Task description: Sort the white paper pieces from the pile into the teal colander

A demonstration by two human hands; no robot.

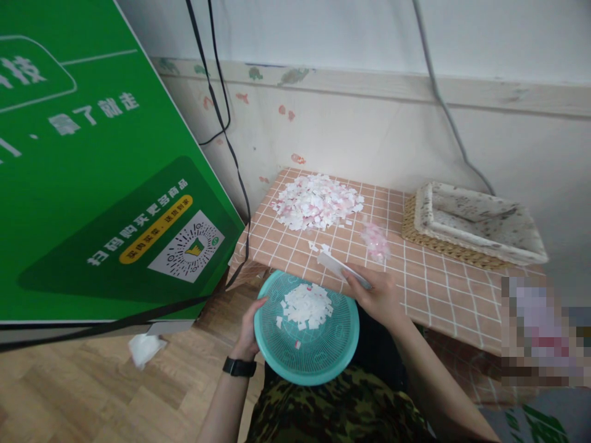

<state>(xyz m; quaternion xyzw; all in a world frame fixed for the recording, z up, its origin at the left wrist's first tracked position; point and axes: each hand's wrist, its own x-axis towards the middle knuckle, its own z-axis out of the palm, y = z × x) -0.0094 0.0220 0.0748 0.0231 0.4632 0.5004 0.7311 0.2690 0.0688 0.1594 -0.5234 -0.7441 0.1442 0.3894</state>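
My left hand (pixel 252 326) grips the left rim of a round teal plastic colander (pixel 305 374), which is held just below the front edge of the table (pixel 263 240). Inside the colander lies a heap of small white paper-like pieces (pixel 307 306). My right hand (pixel 377 296) is closed around a flat white strip (pixel 331 264), its far end by the table edge. A few white pieces (pixel 318 247) lie beside that end. Farther back on the table spreads a larger pile of white and pinkish pieces (pixel 316 203).
Right of the pile lies a clear crinkled packet with pink bits (pixel 376 242). A cloth-lined wicker basket (pixel 450 243) stands at the table's right. A large green panel (pixel 92 203) and hanging black cables (pixel 233 154) are on the left. White crumpled plastic (pixel 145 349) lies on the floor.
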